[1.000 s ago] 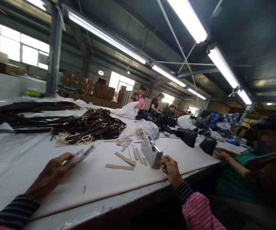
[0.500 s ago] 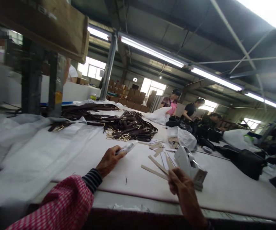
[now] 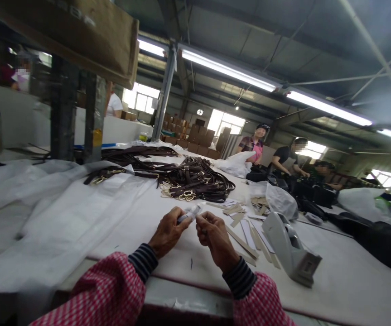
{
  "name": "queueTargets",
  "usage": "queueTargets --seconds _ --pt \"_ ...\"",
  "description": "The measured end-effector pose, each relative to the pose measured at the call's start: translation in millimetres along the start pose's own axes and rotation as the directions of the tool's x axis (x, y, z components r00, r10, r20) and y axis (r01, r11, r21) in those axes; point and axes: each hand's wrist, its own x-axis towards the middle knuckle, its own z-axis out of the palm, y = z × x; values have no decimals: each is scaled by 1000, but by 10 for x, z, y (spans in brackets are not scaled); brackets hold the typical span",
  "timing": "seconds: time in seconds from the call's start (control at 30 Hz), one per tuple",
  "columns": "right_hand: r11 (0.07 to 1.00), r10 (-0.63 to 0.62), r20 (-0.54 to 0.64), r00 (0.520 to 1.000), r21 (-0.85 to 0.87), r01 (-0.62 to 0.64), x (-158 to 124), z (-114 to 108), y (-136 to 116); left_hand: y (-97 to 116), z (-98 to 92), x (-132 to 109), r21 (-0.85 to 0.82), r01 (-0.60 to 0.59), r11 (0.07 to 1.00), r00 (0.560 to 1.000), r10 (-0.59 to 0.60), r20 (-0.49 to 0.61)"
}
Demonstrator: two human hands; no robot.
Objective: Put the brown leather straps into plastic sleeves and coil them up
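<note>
My left hand point(image 3: 170, 230) is closed around a slim bundle wrapped in whitish plastic point(image 3: 191, 212), whose far end sticks out past the thumb. Close against that end, my right hand point(image 3: 215, 235) is pinched, its thumb and fingertips together; whatever lies between them is too small to make out. To the right of my right hand stands a grey tape dispenser point(image 3: 292, 249). Flat grey-beige strips point(image 3: 243, 242) and white strips are scattered between the dispenser and my hands. Beyond my hands lies a heap of dark brown straps point(image 3: 198, 179) with gold-coloured clasps.
Crumpled plastic sheeting point(image 3: 55, 217) covers the table's left side. A clear plastic bag point(image 3: 280, 199) sits behind the dispenser, with black bags point(image 3: 378, 240) farther right. Metal posts point(image 3: 95, 117) carry a brown box point(image 3: 89, 36) at upper left. Several people work beyond the table.
My right hand has moved left from beside the tape dispenser to the tip of the plastic-wrapped bundle. My left hand keeps its hold. The view has shifted slightly left.
</note>
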Motion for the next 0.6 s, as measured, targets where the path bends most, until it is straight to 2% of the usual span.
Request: queueTargets --seconds 0.3,0.6 --pt "1000 24 11 1000 13 -24 48 1 70 70 -26 -35 21 -5 1000 1000 5 29" --pt "997 -74 -19 997 -11 74 47 -15 231 70 -32 -39 3 -2 1000 998 2 59"
